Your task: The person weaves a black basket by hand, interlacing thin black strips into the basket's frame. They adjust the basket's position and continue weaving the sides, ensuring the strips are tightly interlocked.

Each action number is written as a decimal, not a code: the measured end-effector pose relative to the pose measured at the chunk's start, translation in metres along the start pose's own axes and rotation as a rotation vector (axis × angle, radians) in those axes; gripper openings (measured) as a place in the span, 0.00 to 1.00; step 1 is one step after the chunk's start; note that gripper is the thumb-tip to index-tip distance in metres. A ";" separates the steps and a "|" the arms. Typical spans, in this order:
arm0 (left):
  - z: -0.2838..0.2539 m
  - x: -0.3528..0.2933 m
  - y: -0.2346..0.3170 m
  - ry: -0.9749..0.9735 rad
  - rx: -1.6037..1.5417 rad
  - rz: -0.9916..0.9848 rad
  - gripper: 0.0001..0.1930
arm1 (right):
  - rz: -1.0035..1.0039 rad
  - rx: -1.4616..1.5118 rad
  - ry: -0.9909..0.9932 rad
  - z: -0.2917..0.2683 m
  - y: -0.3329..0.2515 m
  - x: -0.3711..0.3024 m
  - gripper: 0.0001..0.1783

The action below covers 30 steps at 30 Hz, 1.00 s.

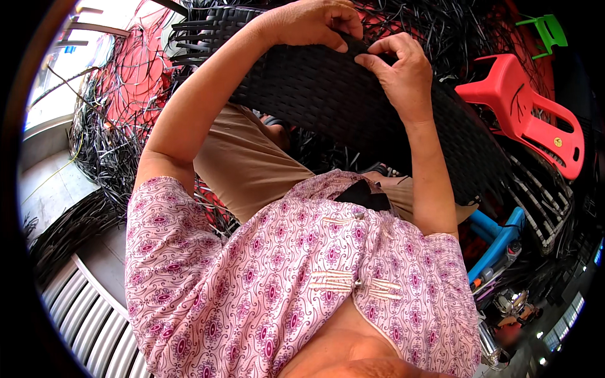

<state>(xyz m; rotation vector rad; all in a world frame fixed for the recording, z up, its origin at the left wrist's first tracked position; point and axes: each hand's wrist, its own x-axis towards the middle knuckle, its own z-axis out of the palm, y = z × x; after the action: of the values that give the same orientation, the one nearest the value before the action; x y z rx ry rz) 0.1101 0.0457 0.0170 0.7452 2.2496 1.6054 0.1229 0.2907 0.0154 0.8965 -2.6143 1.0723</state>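
A large black woven panel of flat strips (328, 94) lies across my knees, its loose strip ends sticking out at the far left. At the panel's far edge my left hand (321, 24) is bent with thumb and fingers pinching at a black strip. Close beside it, my right hand (400, 69) pinches at the same edge, thumb against forefinger. Between the two sets of fingertips the dark strip is hard to tell from the weave behind it. The right palm faces the panel, just above its surface.
Heaps of loose black strips (107, 145) cover the red floor at left and far side. A red plastic chair (504, 94) stands at right, with a small green chair (549, 33) beyond. A blue stool (501, 239) with tools is near my right side; white slats (94, 321) lie lower left.
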 end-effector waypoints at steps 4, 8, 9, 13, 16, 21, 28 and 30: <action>-0.031 -0.025 0.021 0.055 0.255 -0.158 0.16 | -0.057 -0.034 0.045 0.003 -0.011 0.011 0.18; -0.038 -0.034 0.007 0.028 0.424 -0.089 0.17 | -0.038 -0.016 -0.006 0.027 -0.021 0.024 0.21; -0.039 -0.033 0.003 0.028 0.483 -0.080 0.18 | -0.070 -0.056 0.012 0.032 -0.021 0.024 0.21; -0.042 -0.029 0.001 -0.011 0.480 -0.078 0.17 | -0.031 -0.071 -0.015 0.036 -0.027 0.028 0.22; -0.039 -0.033 -0.003 0.029 0.502 -0.034 0.15 | -0.025 -0.090 0.005 0.038 -0.031 0.026 0.23; -0.039 -0.034 0.000 0.024 0.399 0.029 0.16 | 0.015 -0.045 -0.027 0.037 -0.030 0.029 0.25; -0.043 -0.023 -0.003 0.002 0.360 -0.058 0.16 | 0.285 0.048 -0.249 0.033 -0.028 0.049 0.27; -0.043 -0.019 -0.003 -0.029 0.327 -0.134 0.16 | 0.335 0.079 -0.297 0.033 -0.025 0.051 0.27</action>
<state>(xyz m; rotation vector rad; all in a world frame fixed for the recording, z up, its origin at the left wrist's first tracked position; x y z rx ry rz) 0.1039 0.0005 0.0279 0.6709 2.5131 1.1740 0.0987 0.2303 0.0248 0.6934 -3.0710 1.2069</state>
